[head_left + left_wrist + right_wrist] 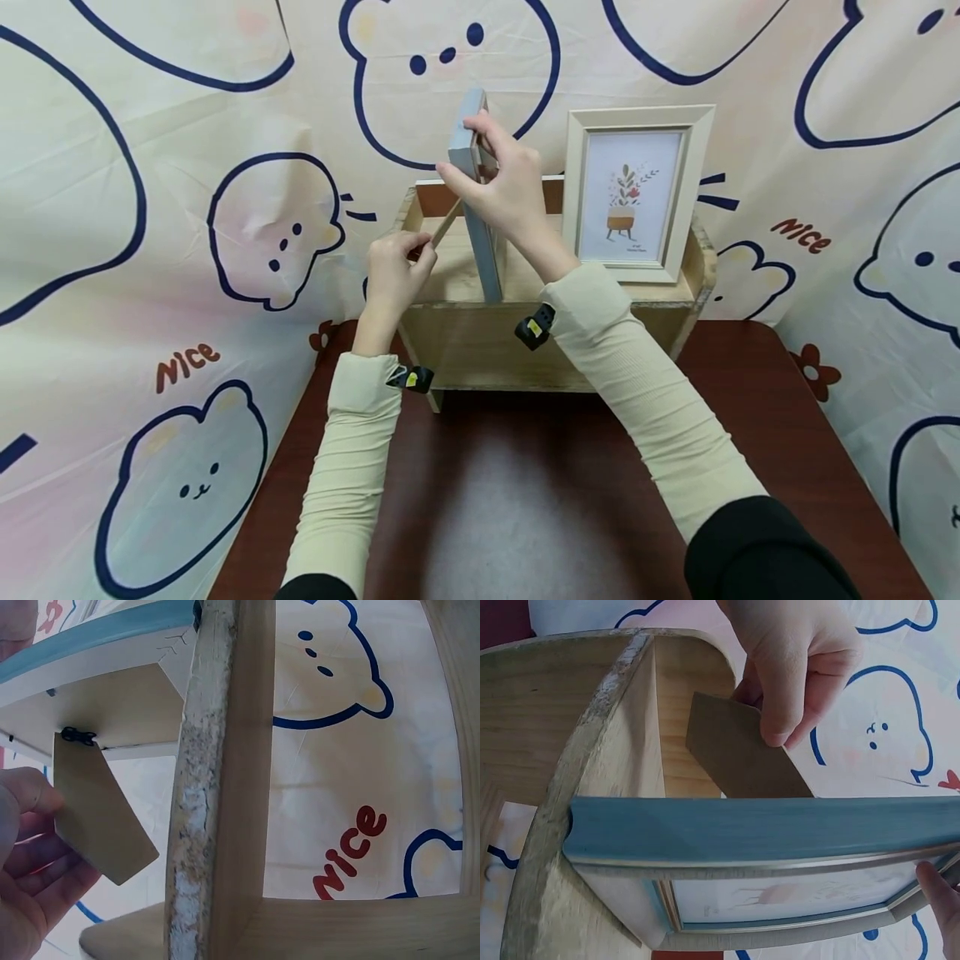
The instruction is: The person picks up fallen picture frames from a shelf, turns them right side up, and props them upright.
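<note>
A picture frame with a blue rim [482, 250] stands nearly edge-on, its lower end on the wooden shelf unit [517, 346]. My right hand [512, 187] grips its upper part between thumb and fingers. Behind the frame, my left hand [392, 271] pinches the brown stand flap [101, 814], which swings out from the backing at a small black hinge [78, 736]. The right wrist view shows the left thumb and fingers on the flap [739, 746] and a right fingertip [934, 889] on the frame's front. Most of the frame's picture is hidden in the head view.
To the right on the shelf, a cream picture frame [697, 167] with a plant print stands upright. The shelf unit has raised side panels [703, 258] and sits on a dark red-brown table [510, 500]. A bear-print cloth [262, 117] hangs close behind.
</note>
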`<state>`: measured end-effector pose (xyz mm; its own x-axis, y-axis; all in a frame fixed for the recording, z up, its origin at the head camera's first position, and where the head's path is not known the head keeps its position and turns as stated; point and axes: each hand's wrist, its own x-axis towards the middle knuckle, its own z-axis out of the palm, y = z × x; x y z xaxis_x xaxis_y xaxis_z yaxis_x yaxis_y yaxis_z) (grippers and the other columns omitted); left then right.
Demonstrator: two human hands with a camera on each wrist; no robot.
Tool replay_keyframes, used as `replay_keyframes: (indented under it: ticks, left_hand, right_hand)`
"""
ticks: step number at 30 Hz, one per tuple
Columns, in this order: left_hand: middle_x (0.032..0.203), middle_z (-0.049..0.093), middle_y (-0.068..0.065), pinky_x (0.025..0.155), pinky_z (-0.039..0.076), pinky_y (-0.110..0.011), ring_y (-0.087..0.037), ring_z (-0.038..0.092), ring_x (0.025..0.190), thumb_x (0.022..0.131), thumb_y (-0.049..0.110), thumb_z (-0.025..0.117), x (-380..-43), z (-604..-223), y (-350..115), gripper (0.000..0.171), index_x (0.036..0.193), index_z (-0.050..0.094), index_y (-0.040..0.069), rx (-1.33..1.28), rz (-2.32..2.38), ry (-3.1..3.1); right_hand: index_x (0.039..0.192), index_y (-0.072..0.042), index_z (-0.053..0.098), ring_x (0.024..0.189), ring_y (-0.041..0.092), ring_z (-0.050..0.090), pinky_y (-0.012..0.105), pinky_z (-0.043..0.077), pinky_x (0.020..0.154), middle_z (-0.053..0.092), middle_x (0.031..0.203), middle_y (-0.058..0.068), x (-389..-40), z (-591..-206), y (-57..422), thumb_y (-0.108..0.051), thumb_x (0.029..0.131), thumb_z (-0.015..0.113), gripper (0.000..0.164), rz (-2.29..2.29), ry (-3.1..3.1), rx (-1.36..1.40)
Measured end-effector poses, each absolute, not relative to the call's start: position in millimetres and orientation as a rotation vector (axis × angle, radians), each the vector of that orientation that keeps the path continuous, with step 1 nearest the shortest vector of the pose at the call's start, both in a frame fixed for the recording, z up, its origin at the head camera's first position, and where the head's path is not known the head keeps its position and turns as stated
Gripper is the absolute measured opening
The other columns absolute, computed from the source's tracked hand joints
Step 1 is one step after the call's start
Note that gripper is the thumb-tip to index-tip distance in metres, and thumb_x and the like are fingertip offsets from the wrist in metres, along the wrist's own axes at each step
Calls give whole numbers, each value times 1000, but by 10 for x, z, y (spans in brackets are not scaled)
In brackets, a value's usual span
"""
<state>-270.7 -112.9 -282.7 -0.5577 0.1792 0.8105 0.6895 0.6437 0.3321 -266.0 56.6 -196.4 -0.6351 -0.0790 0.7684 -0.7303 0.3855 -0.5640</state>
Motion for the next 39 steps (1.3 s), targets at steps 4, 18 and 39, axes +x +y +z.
replay_keyframes:
  ticks: [4,18,39]
  left_hand:
    - [69,65,-17,56,49,-36,-26,59,60,79,-2,55,-2710,-2851,-1158,16,80,70,-8,-669,-846,-2081]
    - [77,65,-18,59,49,-37,-27,60,65,82,1,55,-2645,-2919,-1215,18,85,70,-8,-617,-694,-2138]
    - [65,58,-16,57,48,-44,-35,57,62,86,5,56,-2533,-2937,-1174,16,81,68,-5,-440,-398,-2283]
  right_hand:
    - [115,1,54,92,15,62,24,51,74,61,112,14,-2666,-1951,518,-21,77,69,46,1236,-2010,716]
    - [119,-2,55,103,15,56,22,51,74,57,119,9,-2676,-1891,334,-25,79,68,47,1086,-2132,764]
    - [125,-5,52,116,19,49,22,50,76,42,137,14,-2699,-1877,179,-31,80,68,54,989,-2275,799]
